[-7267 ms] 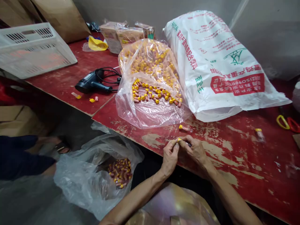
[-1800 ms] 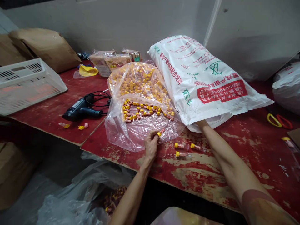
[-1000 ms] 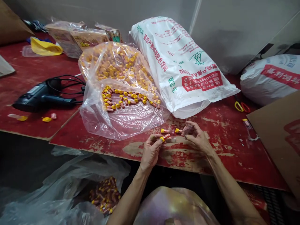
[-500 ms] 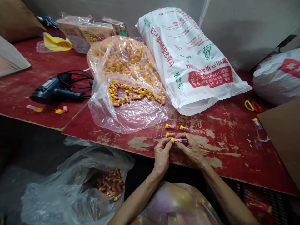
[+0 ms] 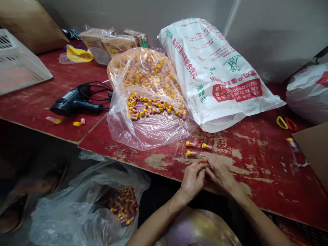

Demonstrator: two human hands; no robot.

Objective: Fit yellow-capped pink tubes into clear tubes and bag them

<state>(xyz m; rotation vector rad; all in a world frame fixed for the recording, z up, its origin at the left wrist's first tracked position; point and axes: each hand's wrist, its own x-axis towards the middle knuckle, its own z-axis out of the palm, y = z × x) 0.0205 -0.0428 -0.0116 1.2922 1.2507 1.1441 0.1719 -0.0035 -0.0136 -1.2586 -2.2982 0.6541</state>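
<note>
My left hand and my right hand meet fingertip to fingertip near the front edge of the worn red table. Together they pinch a small yellow-capped tube that my fingers almost hide. Three more yellow-capped tubes lie on the table just beyond my hands. Farther back an open clear plastic bag holds several such tubes. A large white printed sack lies to its right.
A black heat gun with its cord lies at the left, with a white plastic crate beyond it. A clear bag of tubes sits on the floor below the table. Yellow-and-red scissors and brown cardboard are at the right.
My right hand came out of the white sack and joined my left hand. The tube that my left hand carried is now held by both hands nearer the table's front edge.
</note>
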